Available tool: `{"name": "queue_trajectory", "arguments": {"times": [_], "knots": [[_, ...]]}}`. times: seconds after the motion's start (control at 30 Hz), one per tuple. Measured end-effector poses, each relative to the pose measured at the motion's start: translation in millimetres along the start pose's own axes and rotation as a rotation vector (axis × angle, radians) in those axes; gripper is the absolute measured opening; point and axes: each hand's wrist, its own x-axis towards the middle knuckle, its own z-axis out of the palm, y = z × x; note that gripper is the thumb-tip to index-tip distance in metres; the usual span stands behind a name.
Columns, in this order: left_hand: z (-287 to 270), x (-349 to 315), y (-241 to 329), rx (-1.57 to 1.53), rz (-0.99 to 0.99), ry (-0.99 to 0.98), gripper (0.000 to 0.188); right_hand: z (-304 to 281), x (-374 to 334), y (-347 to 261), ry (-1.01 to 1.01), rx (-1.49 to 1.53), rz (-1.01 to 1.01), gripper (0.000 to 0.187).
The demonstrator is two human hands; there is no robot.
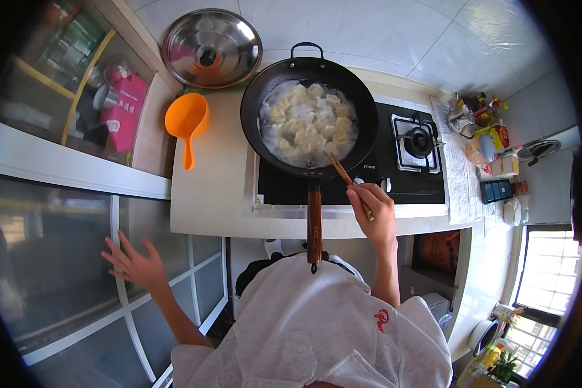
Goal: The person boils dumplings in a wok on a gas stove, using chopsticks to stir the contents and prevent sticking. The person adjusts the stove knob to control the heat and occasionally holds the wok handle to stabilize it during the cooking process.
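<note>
The black stove (415, 187) carries your dark wok (366, 119) on its left side, pale dumplings (307, 123) crowding inside! Your left hand (136, 262) fans empty fingers wide; your right hand (372, 208) grips wooden chopsticks (340, 170), tips inside the wok.

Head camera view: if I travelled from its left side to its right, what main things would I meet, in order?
Left hand → orange dipper → black wok → uncovered burner → dark divided box → bright window.
</note>
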Motion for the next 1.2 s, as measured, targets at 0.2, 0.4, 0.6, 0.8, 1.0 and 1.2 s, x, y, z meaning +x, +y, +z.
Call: {"name": "queue_trajectory", "arguments": {"times": [0.2, 0.4, 0.6, 0.8, 1.0, 1.2], "knots": [[-12.6, -4.3, -29.4, 0.243, -0.048, -0.093, 0.078, 0.7, -6.3, 1.6, 0.006, 0.001, -0.012, 0.008], [28.6, 4.9, -78.3, 0.402, 0.082, -0.219, 0.096, -4.3, -8.5, 5.1, 0.005, -0.003, -0.009, 0.007], [34.9, 13.5, -71.5, 0.407, 0.123, -0.213, 0.107, -8.7, -9.1, 3.7, -0.017, -0.017, -0.017, 0.007], [42.6, 25.3, -62.4, 0.376, 0.119, -0.231, 0.110, -6.5, -9.1, 2.5, 0.017, -0.002, -0.014, 0.008], [49.9, 39.2, -49.3, 0.328, 0.111, -0.262, 0.111, -7.6, -11.4, 2.2, 0.025, -0.010, -0.015, 0.008], [57.2, 53.8, -32.3, 0.284, 0.116, -0.253, 0.111, -8.6, -15.3, -0.1, 0.056, -0.013, 0.002, 0.008]]}}
